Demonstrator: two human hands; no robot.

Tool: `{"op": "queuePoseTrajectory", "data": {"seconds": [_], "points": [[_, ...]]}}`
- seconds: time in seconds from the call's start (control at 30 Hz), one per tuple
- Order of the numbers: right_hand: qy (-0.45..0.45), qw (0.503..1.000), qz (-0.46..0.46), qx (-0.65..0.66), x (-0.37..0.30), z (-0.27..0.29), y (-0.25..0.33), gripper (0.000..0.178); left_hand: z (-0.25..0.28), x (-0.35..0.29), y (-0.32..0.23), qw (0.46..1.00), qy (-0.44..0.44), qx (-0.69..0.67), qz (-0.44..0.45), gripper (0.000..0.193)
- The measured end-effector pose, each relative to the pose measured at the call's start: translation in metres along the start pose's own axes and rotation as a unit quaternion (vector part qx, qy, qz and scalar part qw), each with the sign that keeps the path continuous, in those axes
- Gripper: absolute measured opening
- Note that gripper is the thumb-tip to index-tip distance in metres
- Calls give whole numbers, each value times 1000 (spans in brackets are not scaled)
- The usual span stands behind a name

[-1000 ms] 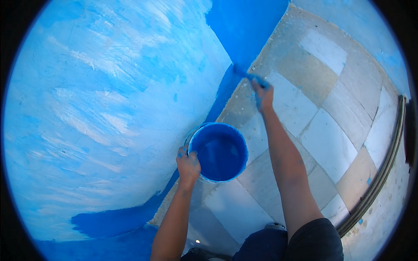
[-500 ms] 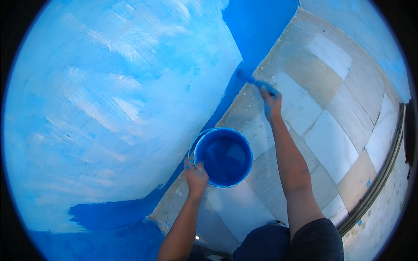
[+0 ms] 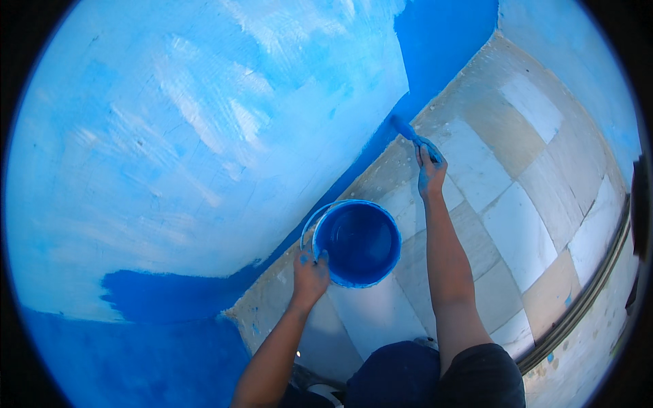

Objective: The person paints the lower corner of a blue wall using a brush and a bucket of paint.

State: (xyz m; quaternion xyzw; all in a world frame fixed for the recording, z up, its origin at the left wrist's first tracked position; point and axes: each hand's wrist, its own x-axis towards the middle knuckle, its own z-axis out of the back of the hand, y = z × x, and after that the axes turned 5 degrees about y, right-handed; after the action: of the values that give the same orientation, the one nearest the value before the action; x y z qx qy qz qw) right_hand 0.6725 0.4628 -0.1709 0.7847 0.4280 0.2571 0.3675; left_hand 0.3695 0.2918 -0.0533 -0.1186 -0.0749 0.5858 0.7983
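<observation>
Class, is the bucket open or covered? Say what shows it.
Open: no lid covers the bucket, held by the left hand, and its blue inside shows.

A free gap runs between the bucket point(image 3: 360, 281) and the right forearm point(image 3: 451, 272), while the wall point(image 3: 204, 156) bars the left.

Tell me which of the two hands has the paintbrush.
The right hand, the one farther up the picture, grips the blue-smeared paintbrush. The left hand, lower down, holds the paint bucket instead.
</observation>
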Motion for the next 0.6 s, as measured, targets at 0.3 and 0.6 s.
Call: {"op": "queuePoseTrajectory", "data": {"seconds": [0.3,0.6], "points": [[278,944,-110,-137,-99,-28,-23,30,35,-19,10,977,58,-153,140,31],[12,986,47,-160,-13,-13,2,23,101,-85,47,956,173,-94,218,46]]}}
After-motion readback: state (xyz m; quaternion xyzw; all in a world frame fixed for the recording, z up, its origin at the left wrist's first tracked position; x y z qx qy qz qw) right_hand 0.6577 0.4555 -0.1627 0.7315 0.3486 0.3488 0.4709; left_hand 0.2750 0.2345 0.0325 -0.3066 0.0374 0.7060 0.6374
